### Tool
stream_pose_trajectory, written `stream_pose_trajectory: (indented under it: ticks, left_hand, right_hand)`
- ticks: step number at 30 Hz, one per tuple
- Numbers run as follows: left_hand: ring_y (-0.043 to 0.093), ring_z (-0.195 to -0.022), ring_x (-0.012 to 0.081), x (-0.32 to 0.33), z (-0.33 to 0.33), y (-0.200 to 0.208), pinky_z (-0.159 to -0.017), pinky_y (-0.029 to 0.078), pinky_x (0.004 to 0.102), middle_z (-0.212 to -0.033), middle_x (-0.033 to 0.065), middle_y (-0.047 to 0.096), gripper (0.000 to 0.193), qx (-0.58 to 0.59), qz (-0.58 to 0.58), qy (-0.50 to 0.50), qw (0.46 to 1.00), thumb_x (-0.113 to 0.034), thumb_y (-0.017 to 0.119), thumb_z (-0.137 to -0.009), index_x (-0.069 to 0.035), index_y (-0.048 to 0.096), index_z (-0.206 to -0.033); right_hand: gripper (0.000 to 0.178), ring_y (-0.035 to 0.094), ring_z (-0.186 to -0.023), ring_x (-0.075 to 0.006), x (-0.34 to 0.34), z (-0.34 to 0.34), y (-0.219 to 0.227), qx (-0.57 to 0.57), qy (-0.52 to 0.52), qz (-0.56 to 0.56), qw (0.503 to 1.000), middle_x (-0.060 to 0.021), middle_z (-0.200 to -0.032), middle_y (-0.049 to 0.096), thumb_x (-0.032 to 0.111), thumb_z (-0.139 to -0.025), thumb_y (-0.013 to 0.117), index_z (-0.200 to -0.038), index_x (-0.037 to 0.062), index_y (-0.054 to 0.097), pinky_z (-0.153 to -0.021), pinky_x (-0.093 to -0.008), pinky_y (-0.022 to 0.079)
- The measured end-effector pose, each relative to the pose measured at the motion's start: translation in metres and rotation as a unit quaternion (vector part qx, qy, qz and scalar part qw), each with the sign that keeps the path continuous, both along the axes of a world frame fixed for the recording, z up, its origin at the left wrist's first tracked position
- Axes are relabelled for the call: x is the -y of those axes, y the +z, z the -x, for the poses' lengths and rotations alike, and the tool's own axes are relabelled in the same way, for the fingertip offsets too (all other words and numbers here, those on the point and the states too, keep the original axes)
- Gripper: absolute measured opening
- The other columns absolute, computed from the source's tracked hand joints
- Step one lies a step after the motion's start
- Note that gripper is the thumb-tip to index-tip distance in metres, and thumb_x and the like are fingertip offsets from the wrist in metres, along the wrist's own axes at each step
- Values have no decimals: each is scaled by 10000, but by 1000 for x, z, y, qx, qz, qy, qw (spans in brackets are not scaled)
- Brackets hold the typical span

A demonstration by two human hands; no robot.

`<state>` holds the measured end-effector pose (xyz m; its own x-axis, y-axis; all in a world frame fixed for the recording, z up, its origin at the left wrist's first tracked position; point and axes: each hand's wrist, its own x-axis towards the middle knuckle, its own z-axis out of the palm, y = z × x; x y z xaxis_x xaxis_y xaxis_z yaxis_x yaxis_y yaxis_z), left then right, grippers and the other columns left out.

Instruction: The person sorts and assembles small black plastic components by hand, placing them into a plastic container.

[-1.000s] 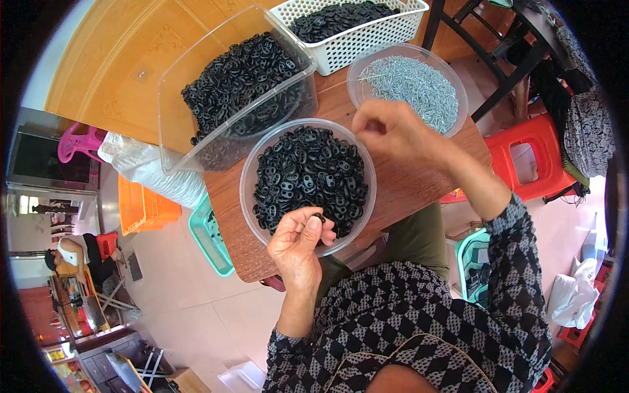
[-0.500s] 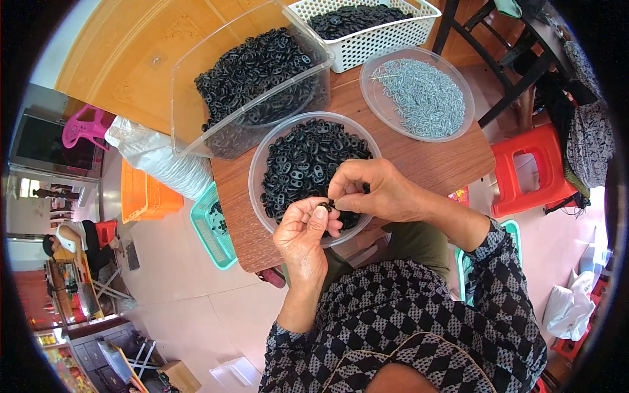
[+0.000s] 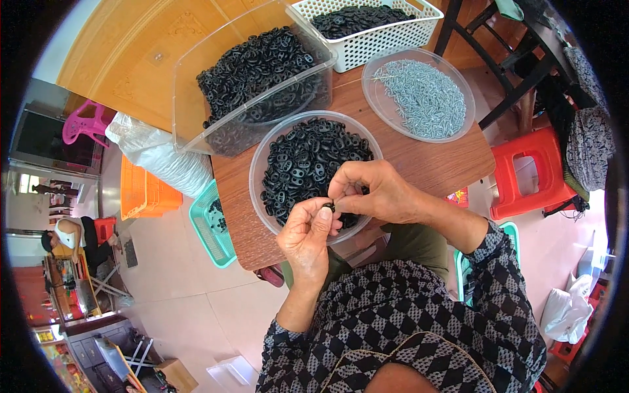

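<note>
A brown wooden table (image 3: 239,219) is set over pale floor tiles (image 3: 177,262), a red stool (image 3: 557,167) parked at frame right. Along the top, space is taken by a clear bin (image 3: 195,136), a white basket (image 3: 393,47) and a plate (image 3: 385,112) of silvery pins (image 3: 426,98). At centre, the round tub (image 3: 256,180) is partly blocked by hands: a small black piece (image 3: 329,207) is pinched by the left hand (image 3: 308,230); the right hand's (image 3: 379,191) fingertips are drawn together against it, their grip's contents impossible to tell.

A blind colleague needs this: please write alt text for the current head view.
A person's left hand holds a small black piece, the right hand close beside it, over a round tub of black two-holed pieces on a wooden table. Beyond stand a clear bin and white basket of black parts; at right lies a dish of silvery pieces.
</note>
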<state>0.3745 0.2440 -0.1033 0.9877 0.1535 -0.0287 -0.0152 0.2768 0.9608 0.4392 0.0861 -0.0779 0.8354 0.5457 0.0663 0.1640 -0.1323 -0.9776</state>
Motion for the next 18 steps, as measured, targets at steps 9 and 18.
stream_pose_trajectory:
  ticks: [9,18]
  left_hand:
    - [572,-601,105,6,4,-8,-541,489,224,-773,86,637,113,31,-59,51,996,-37,606,-888,63,604,-942]
    - [560,-608,81,3,7,-18,-546,474,202,-795,63,639,121,13,-7,52,999,-62,593,-909,52,612,-945]
  right_hand:
    - [108,577,-713,-64,-12,7,-10,-55,-31,-65,996,-30,-780,620,28,-796,671,-865,-7,595,-616,-225,470]
    - [92,583,-675,-80,-20,13,-19,-39,-52,-44,997,-45,-752,618,22,-804,649,-858,-14,584,-590,-246,474]
